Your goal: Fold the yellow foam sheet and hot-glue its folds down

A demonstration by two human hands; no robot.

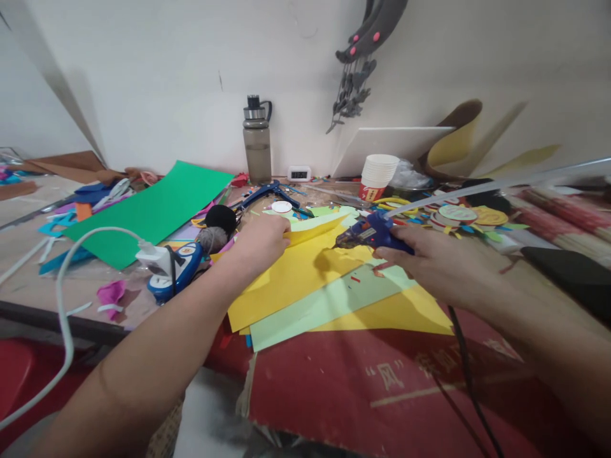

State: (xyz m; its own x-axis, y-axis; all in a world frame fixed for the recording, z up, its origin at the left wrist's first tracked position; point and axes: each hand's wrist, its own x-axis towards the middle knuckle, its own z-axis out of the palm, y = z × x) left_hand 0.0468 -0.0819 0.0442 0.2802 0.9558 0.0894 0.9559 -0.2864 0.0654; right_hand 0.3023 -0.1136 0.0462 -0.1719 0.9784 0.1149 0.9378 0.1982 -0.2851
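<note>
My right hand (424,254) is wrapped round a blue glue gun (377,230), with a long clear glue stick (477,189) rising from its back. The gun's nozzle points left, just over yellow paper (300,273). At the far left part of that paper, my left hand (265,238) is closed on its raised, folded edge; the fingertips are partly hidden. Under the yellow sheet lies a pale green sheet (310,312), and more yellow paper shows below it. Small red scraps (355,278) rest on the pale green sheet.
A red board (334,381) lies beneath the papers. On the left are a green sheet (157,210) and a blue power strip (174,273) with a white plug. Behind stand a bottle (258,149), a small clock (299,173) and stacked paper cups (379,175).
</note>
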